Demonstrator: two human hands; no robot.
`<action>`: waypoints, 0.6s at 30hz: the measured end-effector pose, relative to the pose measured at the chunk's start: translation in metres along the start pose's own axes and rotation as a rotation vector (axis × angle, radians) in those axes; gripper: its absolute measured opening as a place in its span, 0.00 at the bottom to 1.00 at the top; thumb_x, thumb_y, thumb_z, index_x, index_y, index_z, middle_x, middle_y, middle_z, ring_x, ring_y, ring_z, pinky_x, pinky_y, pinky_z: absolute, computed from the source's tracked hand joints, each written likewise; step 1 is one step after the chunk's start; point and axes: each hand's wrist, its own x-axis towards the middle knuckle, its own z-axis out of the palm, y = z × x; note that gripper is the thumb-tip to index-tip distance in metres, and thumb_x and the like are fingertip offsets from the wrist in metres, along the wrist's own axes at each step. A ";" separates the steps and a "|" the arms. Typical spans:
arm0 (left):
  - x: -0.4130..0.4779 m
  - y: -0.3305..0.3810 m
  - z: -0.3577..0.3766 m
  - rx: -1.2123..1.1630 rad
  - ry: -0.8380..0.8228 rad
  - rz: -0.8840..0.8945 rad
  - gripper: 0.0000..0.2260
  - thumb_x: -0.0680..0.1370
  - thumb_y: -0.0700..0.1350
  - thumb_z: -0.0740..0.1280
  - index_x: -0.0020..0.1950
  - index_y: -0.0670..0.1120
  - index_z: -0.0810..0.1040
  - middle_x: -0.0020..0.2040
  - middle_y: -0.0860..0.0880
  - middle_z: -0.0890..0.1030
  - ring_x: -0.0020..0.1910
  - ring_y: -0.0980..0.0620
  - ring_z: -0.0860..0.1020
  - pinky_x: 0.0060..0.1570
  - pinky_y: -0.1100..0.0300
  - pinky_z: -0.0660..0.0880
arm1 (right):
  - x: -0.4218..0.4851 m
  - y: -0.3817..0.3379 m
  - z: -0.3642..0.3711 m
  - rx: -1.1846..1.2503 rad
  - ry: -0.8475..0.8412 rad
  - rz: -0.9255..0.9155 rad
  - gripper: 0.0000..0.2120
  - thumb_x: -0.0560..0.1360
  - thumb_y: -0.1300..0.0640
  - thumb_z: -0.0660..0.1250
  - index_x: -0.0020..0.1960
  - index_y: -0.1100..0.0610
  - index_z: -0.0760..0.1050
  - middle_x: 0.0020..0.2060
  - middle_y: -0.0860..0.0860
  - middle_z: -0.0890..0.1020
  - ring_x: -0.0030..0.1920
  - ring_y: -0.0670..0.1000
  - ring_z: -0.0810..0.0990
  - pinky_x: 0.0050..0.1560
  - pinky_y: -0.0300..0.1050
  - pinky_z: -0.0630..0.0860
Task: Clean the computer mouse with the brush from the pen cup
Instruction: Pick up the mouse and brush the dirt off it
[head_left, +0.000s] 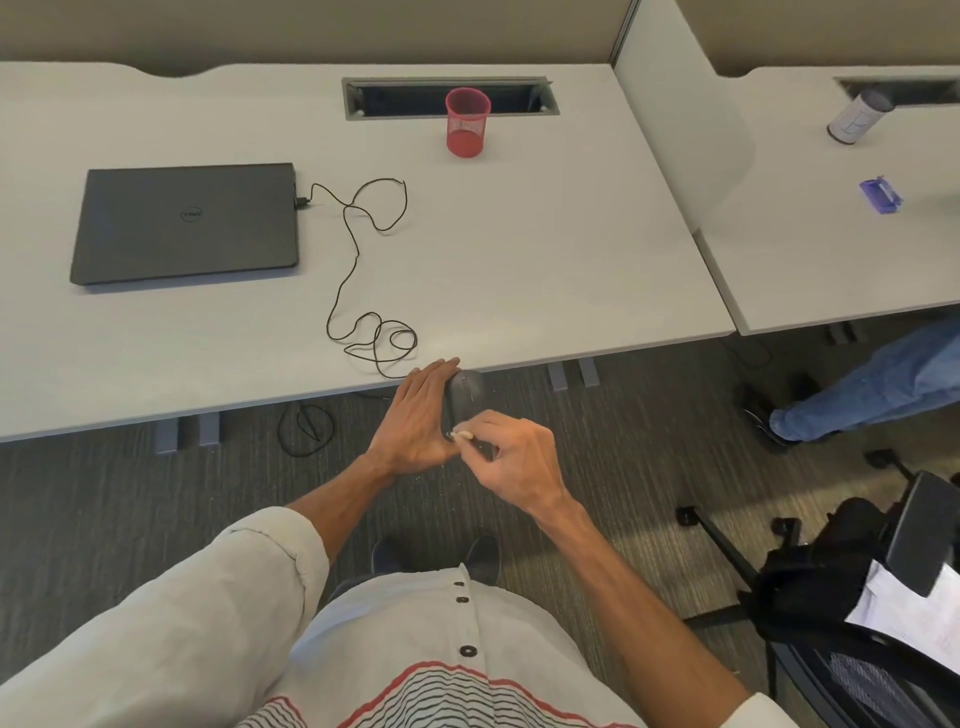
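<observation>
Brushing step: the left hand (415, 418) grasps the dark grey plastic computer mouse (466, 400) beyond the edge of the pale desk (519, 260). The right hand (514, 460), at its 4 o'clock, pinches the slim pale-tipped brush (462, 435) against it. Next likely: light strokes toward 12 o'clock.

The desk (519, 249) has a pale, matt top with a faint wood-like grain, the closed laptop (187, 223) has a dark grey lid, matt and smooth, and the pen cup (466, 122) is of red wire mesh. The mouse (465, 397) looks like dark matt plastic, while the brush (460, 435) is too small to judge. The carpet (597, 441) is rough and ribbed, the shirt (415, 623) of soft, slightly creased cloth.
</observation>
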 end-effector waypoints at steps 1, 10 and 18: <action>0.001 0.001 0.000 -0.002 0.003 0.000 0.52 0.73 0.60 0.79 0.87 0.43 0.56 0.88 0.46 0.60 0.89 0.47 0.57 0.89 0.42 0.51 | -0.003 0.001 -0.001 0.016 0.005 0.002 0.09 0.82 0.51 0.73 0.55 0.52 0.90 0.50 0.45 0.90 0.43 0.43 0.86 0.39 0.45 0.84; 0.002 0.000 -0.001 0.018 -0.009 -0.006 0.57 0.71 0.67 0.81 0.88 0.43 0.55 0.88 0.47 0.61 0.88 0.48 0.58 0.89 0.43 0.52 | 0.020 -0.007 -0.001 0.217 0.284 0.441 0.07 0.83 0.49 0.75 0.58 0.49 0.89 0.41 0.38 0.86 0.32 0.41 0.78 0.34 0.32 0.71; 0.002 0.000 -0.002 0.037 0.005 -0.020 0.56 0.72 0.65 0.81 0.88 0.44 0.54 0.88 0.47 0.60 0.88 0.48 0.58 0.90 0.45 0.51 | 0.024 -0.003 -0.019 -0.029 0.056 0.170 0.08 0.83 0.49 0.75 0.60 0.47 0.89 0.53 0.40 0.90 0.37 0.35 0.75 0.42 0.28 0.71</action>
